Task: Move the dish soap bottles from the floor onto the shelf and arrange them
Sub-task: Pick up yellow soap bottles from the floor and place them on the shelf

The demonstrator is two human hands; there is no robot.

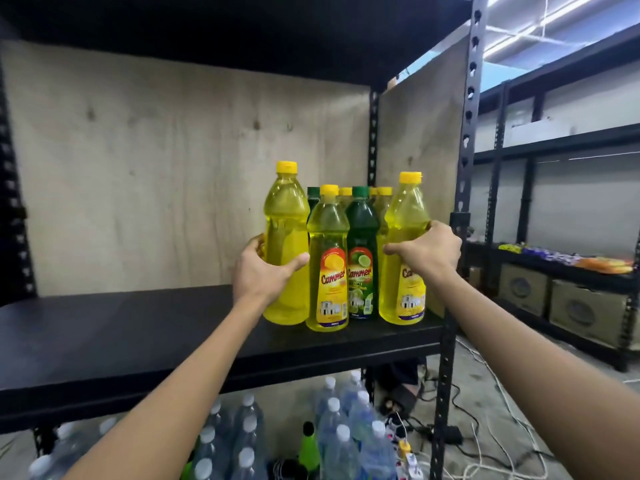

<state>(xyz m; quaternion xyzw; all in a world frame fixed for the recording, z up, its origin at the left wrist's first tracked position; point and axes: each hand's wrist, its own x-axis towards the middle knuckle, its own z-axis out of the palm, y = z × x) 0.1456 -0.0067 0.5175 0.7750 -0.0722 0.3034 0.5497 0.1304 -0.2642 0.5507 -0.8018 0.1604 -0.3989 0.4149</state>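
Several dish soap bottles stand in a cluster at the right end of the black shelf [138,327]. My left hand [258,271] is wrapped around a tall yellow bottle [286,237] at the cluster's left, its label turned away. My right hand [427,252] grips another yellow bottle [405,216] at the cluster's right, label facing me. Between them stand a smaller yellow Cammer bottle [327,271] and a green lime bottle [362,258]. More yellow-capped and green-capped bottles stand behind, mostly hidden.
A plywood back panel [173,168] and side panel [422,133] close the shelf bay. The black upright post [457,209] stands just right of my right hand. Water bottles [339,431] and a green bottle [308,448] sit on the floor below, with cables [485,427] to the right.
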